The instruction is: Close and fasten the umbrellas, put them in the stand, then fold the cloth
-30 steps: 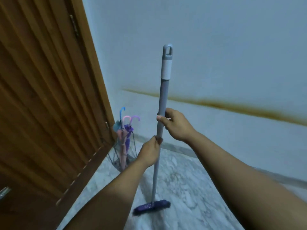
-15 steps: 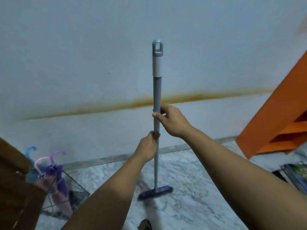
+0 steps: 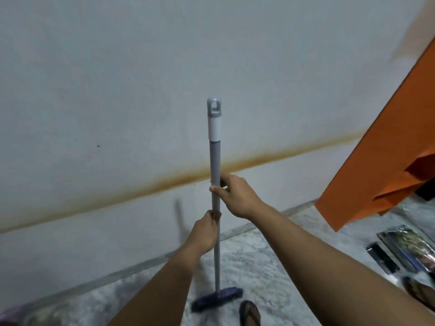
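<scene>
Both hands grip an upright grey broom handle [image 3: 214, 165]: the right hand [image 3: 237, 196] higher, the left hand [image 3: 204, 231] just below it. The purple brush head [image 3: 216, 298] rests on the marble floor [image 3: 259, 260]. Behind stands a pale wall [image 3: 117, 78] with a brownish stain line [image 3: 164, 182]. An orange panel [image 3: 381, 165] leans at the right, dark packets [image 3: 409, 250] lying below it.

no readable text, labels or numbers

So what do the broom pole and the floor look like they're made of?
Pole: likely painted metal or plastic; smooth matte grey, with a paler sleeve and a moulded plastic-looking hanging loop on top. Floor: looks like polished marble or marble-look tile; white with grey veining.
</scene>
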